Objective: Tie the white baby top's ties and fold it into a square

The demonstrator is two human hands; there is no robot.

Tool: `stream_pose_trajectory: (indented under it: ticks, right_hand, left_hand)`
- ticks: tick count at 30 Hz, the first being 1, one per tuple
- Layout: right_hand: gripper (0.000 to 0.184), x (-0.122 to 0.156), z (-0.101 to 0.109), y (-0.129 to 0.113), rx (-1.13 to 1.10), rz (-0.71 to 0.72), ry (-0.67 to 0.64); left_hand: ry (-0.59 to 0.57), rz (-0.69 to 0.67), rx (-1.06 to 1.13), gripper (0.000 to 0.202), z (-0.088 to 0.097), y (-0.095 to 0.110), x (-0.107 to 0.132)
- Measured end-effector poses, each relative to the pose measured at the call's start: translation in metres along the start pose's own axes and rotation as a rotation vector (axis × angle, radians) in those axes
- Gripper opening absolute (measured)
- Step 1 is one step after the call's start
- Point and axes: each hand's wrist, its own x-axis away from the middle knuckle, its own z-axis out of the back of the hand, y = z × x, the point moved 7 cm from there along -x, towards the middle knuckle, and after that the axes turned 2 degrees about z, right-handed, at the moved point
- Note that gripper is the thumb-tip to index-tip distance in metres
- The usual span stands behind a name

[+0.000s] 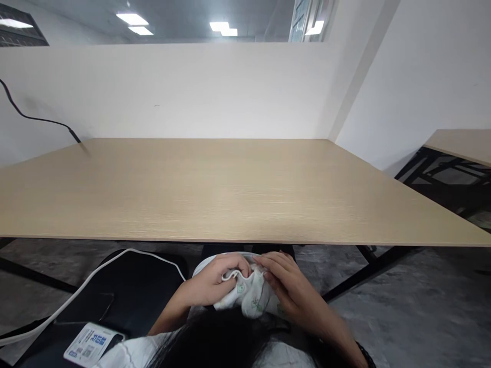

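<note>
Below the near edge of the light wood-grain counter [215, 189], a white cloth [249, 299] with small green prints sits bunched in the person's lap, held between both hands. The left hand [209, 286] curls over the cloth, its grip closed and pinching a gathered hem [230, 276] between thumb and fingers. The right hand [291, 289] lies against the cloth's other side, its grip loosely curved with the fingers close together; whether it pinches anything or only presses cannot be told from this view. Dark hair [207, 342] and a white top [130, 355] fill the bottom of the view, nearer than the hands. Left of the hands and below the counter is a black chair seat [138, 286], with a white cable [92, 273] running across it and a card [90, 345] printed with QR codes lying just beneath. Past the counter's far edge, a black cable [34, 117] hangs against a white wall [192, 87]. Off the counter's right side stands a second table [460, 145]
</note>
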Motion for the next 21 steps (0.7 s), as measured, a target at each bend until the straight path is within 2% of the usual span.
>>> stream_pose_trajectory:
  ticks: [6,14,21]
  right_hand:
    - [0.011,-0.002,0.0,0.003,-0.058,-0.04,-0.014]
    - [0.013,-0.003,-0.004,0.0,-0.106,-0.069,-0.098]
    - [0.009,-0.004,-0.001,-0.004,-0.083,-0.045,-0.009]
  left_hand:
    - [-0.044,0.104,0.005,0.009,-0.012,-0.003,-0.003]
    - [-0.074,0.1,-0.05,0.018,-0.018,-0.001,-0.003]
    - [0.021,0.136,-0.04,0.021,-0.017,-0.004,-0.009]
